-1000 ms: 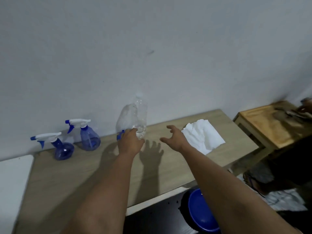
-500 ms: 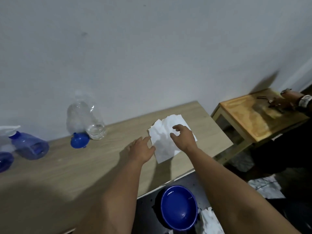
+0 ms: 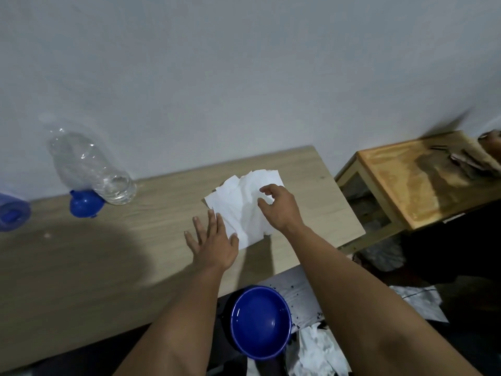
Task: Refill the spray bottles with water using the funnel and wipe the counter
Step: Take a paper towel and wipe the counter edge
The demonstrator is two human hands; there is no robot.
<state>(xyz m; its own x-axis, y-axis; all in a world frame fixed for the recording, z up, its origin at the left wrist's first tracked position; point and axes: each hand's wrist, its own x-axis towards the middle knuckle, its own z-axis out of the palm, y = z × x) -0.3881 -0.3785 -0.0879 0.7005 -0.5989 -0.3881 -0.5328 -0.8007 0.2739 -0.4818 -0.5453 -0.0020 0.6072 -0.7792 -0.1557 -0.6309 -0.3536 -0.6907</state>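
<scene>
A white paper towel lies on the wooden counter near its right end. My right hand rests on the towel, thumb and forefinger pinching at its top layer. My left hand lies flat with spread fingers, its fingertips on the towel's lower left corner. A clear plastic water bottle leans against the wall at the left, a little water in its bottom. The blue funnel sits beside it. One blue spray bottle shows at the left edge, cut off.
A blue bowl sits below the counter's front edge, with crumpled white paper next to it. A low wooden side table stands to the right, carrying small dark items and another person's hand at the far edge.
My left hand let go of the water bottle and both hands moved right onto the paper towel. The view swung right, so the spray bottles slid toward the left edge.
</scene>
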